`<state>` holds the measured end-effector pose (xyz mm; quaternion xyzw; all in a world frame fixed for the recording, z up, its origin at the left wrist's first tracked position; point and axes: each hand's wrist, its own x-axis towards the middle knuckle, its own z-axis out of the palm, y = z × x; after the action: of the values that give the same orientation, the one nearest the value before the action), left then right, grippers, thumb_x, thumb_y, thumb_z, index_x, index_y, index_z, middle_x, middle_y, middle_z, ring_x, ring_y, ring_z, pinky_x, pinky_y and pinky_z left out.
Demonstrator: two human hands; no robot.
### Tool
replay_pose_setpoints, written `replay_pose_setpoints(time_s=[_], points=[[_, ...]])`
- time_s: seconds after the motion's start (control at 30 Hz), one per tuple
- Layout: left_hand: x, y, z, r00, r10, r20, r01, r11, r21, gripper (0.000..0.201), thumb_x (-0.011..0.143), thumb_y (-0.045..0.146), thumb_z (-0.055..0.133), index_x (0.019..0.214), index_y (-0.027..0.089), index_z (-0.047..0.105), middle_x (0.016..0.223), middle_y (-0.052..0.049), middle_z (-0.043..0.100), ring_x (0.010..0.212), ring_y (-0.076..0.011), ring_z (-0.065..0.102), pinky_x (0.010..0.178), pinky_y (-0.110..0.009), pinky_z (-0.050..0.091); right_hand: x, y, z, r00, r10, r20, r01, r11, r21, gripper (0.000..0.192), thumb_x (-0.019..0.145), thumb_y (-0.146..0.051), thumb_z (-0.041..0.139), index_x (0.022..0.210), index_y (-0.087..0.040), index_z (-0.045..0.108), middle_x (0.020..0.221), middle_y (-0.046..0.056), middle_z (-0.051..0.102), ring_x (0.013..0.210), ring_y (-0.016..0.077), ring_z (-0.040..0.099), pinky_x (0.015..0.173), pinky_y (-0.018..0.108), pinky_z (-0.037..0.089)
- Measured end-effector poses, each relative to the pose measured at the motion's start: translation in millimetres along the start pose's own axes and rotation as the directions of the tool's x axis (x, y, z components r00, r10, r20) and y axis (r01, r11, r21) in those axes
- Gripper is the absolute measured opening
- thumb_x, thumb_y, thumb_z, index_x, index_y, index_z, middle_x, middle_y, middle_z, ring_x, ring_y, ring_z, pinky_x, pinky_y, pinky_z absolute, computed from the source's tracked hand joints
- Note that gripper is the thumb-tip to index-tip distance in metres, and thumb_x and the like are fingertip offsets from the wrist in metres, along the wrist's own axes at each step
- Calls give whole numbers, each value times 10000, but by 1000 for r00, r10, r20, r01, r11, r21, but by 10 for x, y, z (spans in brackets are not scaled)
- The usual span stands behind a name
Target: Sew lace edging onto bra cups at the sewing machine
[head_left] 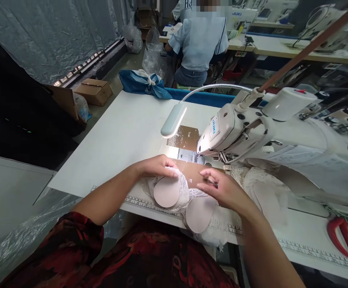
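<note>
A white lace bra [167, 193] with pale smooth cups lies at the front edge of the sewing table, one cup hanging slightly over it. My left hand [158, 166] pinches the lace at the top of the left cup between thumb and fingers. My right hand [222, 186] is raised above the other cup, its fingers curled around a small dark metallic thing that I cannot make out. Just beyond both hands is the needle area of a white sewing machine [222, 124], with its metal plate [188, 156] lit from above.
More lace pieces with cups [264, 192] lie right of my right hand. Red-handled scissors [340, 238] rest at far right. A lamp [174, 120] on a bendy neck hangs over the table [113, 132]. A co-worker [200, 44] sits beyond, and cardboard boxes [94, 91] stand on the floor.
</note>
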<state>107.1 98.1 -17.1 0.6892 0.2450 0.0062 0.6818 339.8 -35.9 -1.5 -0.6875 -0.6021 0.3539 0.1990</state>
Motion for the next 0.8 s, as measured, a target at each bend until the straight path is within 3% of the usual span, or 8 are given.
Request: replay_pose_setpoints(time_s=[0.17,0.27,0.4,0.5,0.6,0.67,0.73,0.8], points=[[-52,58,99,988,147,-37,-100,816,569,228,712,332,705,714,144,575,860,-35,588,819,-181,555,677,-258,414,-394,171,21,997,75,16,-69,972,-223,203,821,-429,573,810,-227,583,727,-3,627,644,174,562,571,281,388],[-105,144,200,989,143,-46,-69,701,709,149,756,243,595,671,160,506,760,-11,547,690,-141,510,579,-247,349,-464,152,137,992,-62,-112,48,991,-126,225,887,-401,486,762,-220,536,782,17,633,724,180,589,659,298,437],[-317,364,173,974,185,-127,-6,586,810,63,789,167,490,766,175,547,737,0,569,645,-138,509,555,-249,316,-337,-139,241,976,-91,-198,94,996,6,215,940,-388,418,923,-228,561,785,21,673,752,201,635,702,329,477],[-533,555,-4,909,299,-289,141,431,891,161,857,192,453,895,193,609,838,-24,607,749,-171,558,603,-256,366,-89,-459,337,922,-308,-234,306,951,-42,222,947,-312,391,1036,-228,576,930,61,689,818,217,651,733,353,498],[-710,624,-278,763,466,-448,378,241,894,266,877,158,435,1032,223,641,937,-62,598,890,-223,558,668,-289,420,257,-728,463,815,-534,-224,532,843,-75,329,925,-218,385,1211,-208,547,1147,107,647,1040,237,613,870,379,497],[-782,547,-465,671,536,-512,499,185,847,355,851,107,443,1130,226,626,1039,-89,594,1002,-255,540,762,-330,451,482,-843,536,795,-591,-141,566,804,-182,449,877,-112,366,1296,-194,502,1295,114,571,1177,236,536,962,389,459],[-812,369,-617,671,522,-526,533,153,832,367,833,104,468,1150,207,624,1208,-112,565,1139,-287,500,883,-380,448,636,-892,583,810,-585,-42,556,788,-263,494,824,-38,360,1270,-182,519,1334,118,533,1188,230,518,966,374,451],[-807,131,-733,744,415,-524,521,132,844,288,872,220,490,1116,178,638,1311,-135,532,1208,-328,478,928,-432,444,674,-870,599,830,-557,-4,532,795,-290,406,792,-23,401,1120,-166,593,1252,127,572,1084,228,566,887,345,477]])
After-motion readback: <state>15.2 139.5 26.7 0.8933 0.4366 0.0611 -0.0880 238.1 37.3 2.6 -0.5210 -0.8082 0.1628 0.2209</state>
